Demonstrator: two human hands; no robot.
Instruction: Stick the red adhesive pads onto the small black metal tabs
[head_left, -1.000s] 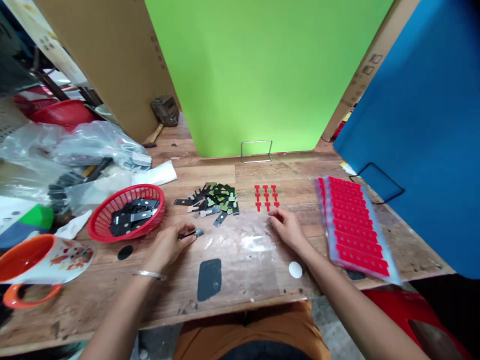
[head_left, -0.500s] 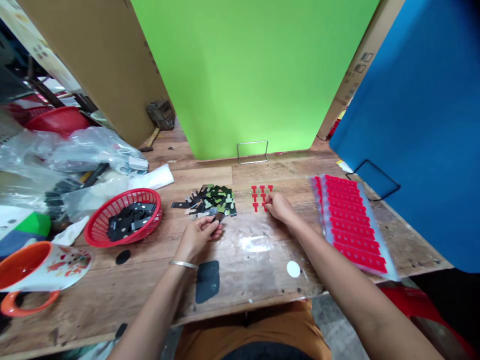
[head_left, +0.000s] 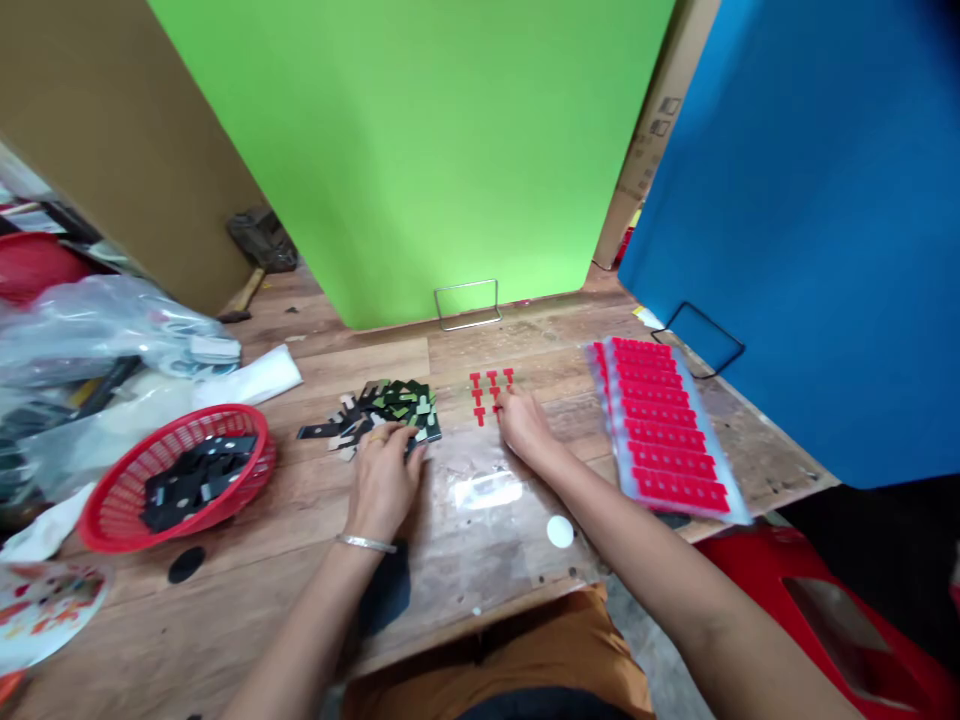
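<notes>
At the near edge of a loose pile of small dark and shiny flat metal pieces, my left hand lies palm down. Its thumb stands a little apart from its bent fingers, and the fingertips touch the pile. Small red T-shaped pieces form neat rows on the table to the right. My right hand is over the right side of these rows, fingertips pinched together low at one piece. The fingers hide what is between them and part of the rows.
A red basket of black flat pieces stands left, with plastic bags behind it. Plastic sheets with red strips lie right. A green board and a blue board rise behind the table.
My left hand has turned palm down and moved onto the pile; the dark piece in its fingers no longer shows. My right hand stays by the red pieces. The whole view has shifted.
</notes>
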